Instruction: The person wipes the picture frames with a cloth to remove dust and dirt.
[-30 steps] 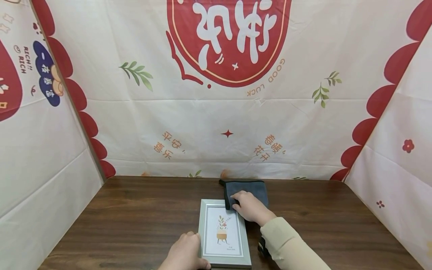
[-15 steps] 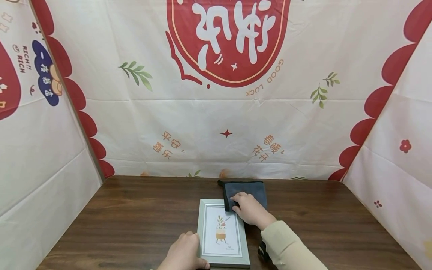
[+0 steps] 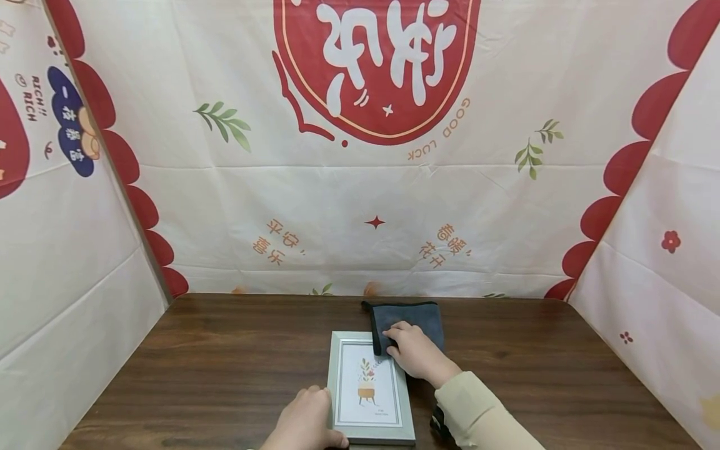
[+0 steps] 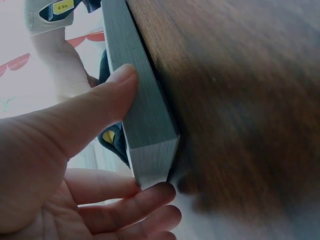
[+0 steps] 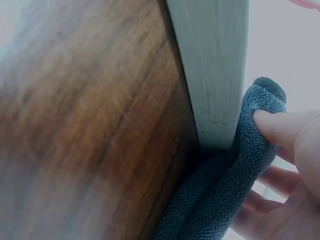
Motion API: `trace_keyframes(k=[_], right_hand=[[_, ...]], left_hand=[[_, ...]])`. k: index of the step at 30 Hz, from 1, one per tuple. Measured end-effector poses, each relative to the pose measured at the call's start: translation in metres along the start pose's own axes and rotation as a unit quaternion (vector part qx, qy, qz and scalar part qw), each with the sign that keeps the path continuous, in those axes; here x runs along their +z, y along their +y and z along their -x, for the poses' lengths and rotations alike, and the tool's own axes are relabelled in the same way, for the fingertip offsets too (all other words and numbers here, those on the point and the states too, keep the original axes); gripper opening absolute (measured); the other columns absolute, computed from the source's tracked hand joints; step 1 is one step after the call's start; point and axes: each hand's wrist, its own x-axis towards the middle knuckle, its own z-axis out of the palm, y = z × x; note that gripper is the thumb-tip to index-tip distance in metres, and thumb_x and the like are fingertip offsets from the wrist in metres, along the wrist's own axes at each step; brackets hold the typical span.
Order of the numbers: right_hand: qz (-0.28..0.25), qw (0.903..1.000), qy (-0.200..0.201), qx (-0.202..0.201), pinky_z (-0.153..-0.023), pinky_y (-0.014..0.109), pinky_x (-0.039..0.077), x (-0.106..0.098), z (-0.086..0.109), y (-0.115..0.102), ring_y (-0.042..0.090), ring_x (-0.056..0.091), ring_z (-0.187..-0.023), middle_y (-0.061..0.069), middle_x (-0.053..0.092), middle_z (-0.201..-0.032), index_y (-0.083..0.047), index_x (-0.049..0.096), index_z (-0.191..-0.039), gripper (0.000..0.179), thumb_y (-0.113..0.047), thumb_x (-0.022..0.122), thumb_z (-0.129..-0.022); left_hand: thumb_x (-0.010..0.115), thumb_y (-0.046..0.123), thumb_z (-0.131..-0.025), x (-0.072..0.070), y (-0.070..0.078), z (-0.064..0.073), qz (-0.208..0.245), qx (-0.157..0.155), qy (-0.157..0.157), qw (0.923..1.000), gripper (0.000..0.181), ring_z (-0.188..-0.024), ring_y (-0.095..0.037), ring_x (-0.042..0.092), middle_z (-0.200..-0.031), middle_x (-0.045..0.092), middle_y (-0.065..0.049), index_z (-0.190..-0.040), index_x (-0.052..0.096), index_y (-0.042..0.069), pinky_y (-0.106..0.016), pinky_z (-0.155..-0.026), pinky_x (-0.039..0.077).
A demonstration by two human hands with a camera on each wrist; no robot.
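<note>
Our left hand [image 3: 304,419] pinches the frame [image 3: 368,432] by its near-left corner; our right hand [image 3: 419,354] pinches the cloth [image 3: 415,315] over its far-right.

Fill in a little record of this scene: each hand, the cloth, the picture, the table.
Left hand: grips the framed picture by its near-left corner
Right hand: holds the cloth at the picture's far-right corner
Cloth: blue-grey, dark border, lying partly over that corner
Picture: face up, pale green frame, plant drawing
Table: brown, wood-grained
</note>
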Motion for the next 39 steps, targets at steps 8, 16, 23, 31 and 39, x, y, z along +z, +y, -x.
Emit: trace_keyframes(k=[8, 16, 23, 31, 39], right_hand=[[0.008, 1.0000, 0.001, 0.000, -0.096, 0.049, 0.043, 0.002, 0.002, -0.001, 0.038, 0.053, -0.115, 0.017, 0.056, -0.126, -0.005, 0.063, -0.120, 0.033, -0.015, 0.063, -0.089], [0.016, 0.9999, 0.001, 0.001, -0.093, 0.048, 0.045, 0.003, 0.008, -0.004, 0.036, 0.054, -0.111, 0.015, 0.057, -0.123, -0.005, 0.064, -0.119, 0.033, -0.016, 0.065, -0.088], [0.023, 0.9997, -0.003, -0.002, -0.092, 0.046, 0.046, 0.003, 0.014, -0.007, 0.033, 0.055, -0.108, 0.014, 0.059, -0.121, -0.006, 0.064, -0.118, 0.033, -0.016, 0.065, -0.087], [0.036, 0.9992, -0.001, -0.016, -0.090, 0.045, 0.047, 0.003, 0.024, -0.010, 0.033, 0.056, -0.107, 0.014, 0.060, -0.120, -0.006, 0.065, -0.118, 0.032, -0.017, 0.065, -0.087], [0.042, 0.9987, 0.008, -0.027, -0.089, 0.044, 0.048, 0.003, 0.033, -0.013, 0.033, 0.056, -0.105, 0.016, 0.060, -0.120, -0.004, 0.065, -0.117, 0.032, -0.016, 0.066, -0.087]], left_hand=[[0.088, 0.035, -0.055, -0.002, 0.000, 0.000, 0.005, -0.002, 0.006, 1.0000, 0.050, -0.070, -0.020, 0.049, -0.077, 0.054, -0.006, -0.082, 0.060, 0.003, -0.041, -0.056, 0.043], [0.087, 0.035, -0.053, -0.001, 0.000, 0.000, 0.004, 0.005, 0.017, 0.9998, 0.050, -0.070, -0.021, 0.050, -0.076, 0.054, -0.006, -0.081, 0.060, 0.003, -0.041, -0.056, 0.043], [0.087, 0.034, -0.054, 0.000, 0.000, 0.001, 0.003, 0.003, 0.012, 0.9999, 0.049, -0.070, -0.020, 0.049, -0.076, 0.053, -0.005, -0.082, 0.061, 0.003, -0.041, -0.057, 0.043], [0.087, 0.032, -0.055, 0.002, 0.000, 0.001, 0.009, -0.002, 0.004, 0.9999, 0.048, -0.070, -0.020, 0.048, -0.078, 0.054, -0.006, -0.083, 0.061, 0.002, -0.041, -0.057, 0.043], [0.087, 0.032, -0.052, 0.000, -0.001, 0.001, 0.009, 0.009, 0.018, 0.9998, 0.048, -0.068, -0.018, 0.049, -0.075, 0.054, -0.005, -0.080, 0.061, 0.003, -0.039, -0.055, 0.042]])
